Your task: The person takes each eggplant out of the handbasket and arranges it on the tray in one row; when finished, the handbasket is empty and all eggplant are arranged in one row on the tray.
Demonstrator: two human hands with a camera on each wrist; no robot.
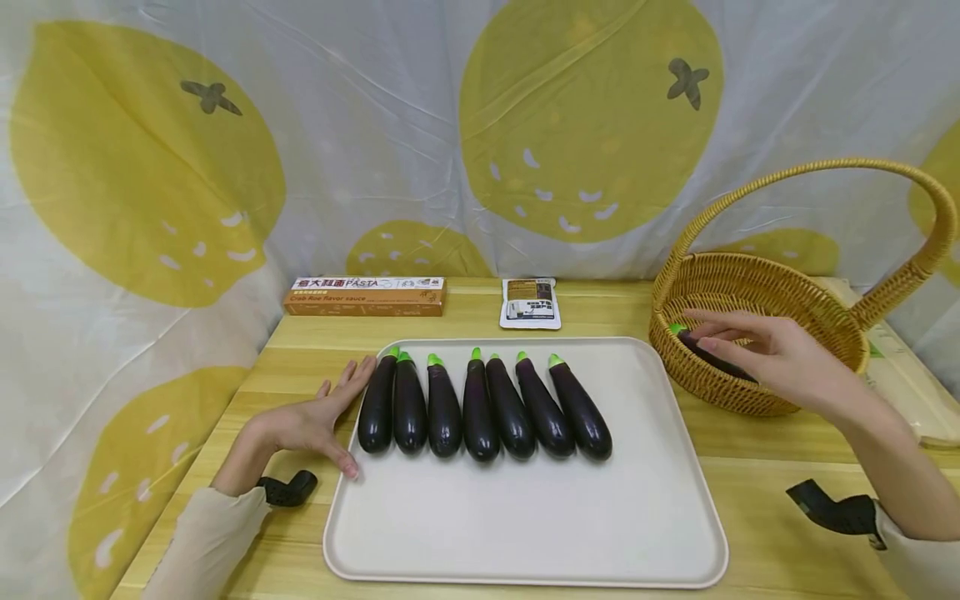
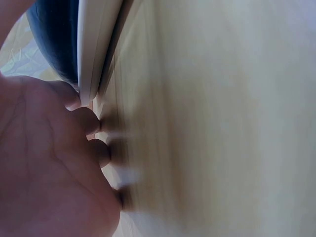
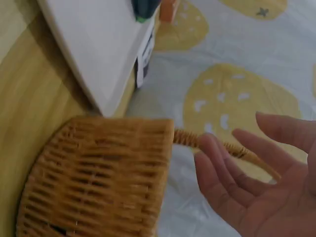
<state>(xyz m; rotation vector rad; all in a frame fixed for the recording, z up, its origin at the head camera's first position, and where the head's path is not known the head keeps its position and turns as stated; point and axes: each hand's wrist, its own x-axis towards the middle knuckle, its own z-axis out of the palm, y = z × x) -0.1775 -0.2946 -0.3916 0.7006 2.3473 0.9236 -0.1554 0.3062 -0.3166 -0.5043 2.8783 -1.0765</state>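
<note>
Several dark purple eggplants (image 1: 481, 412) with green stems lie side by side on a white tray (image 1: 525, 525). My left hand (image 1: 311, 421) rests at the tray's left edge, fingers spread, the forefinger close by the leftmost eggplant. Over the near left rim of a wicker basket (image 1: 738, 398) hovers my right hand (image 1: 787, 362), its fingers loosely bent. Another eggplant (image 1: 708, 353) lies inside the basket below those fingers. Seen from the right wrist, the palm and fingers (image 3: 217, 182) hold nothing and stand apart from the basket wall (image 3: 108, 173).
Behind the tray stand a pasta box (image 1: 365, 297) and a small printed packet (image 1: 531, 303). The basket's tall arched handle (image 1: 817, 167) rises at the right. A pale flat package (image 1: 911, 383) lies beyond the basket, and a lemon-print curtain (image 1: 375, 125) hangs behind.
</note>
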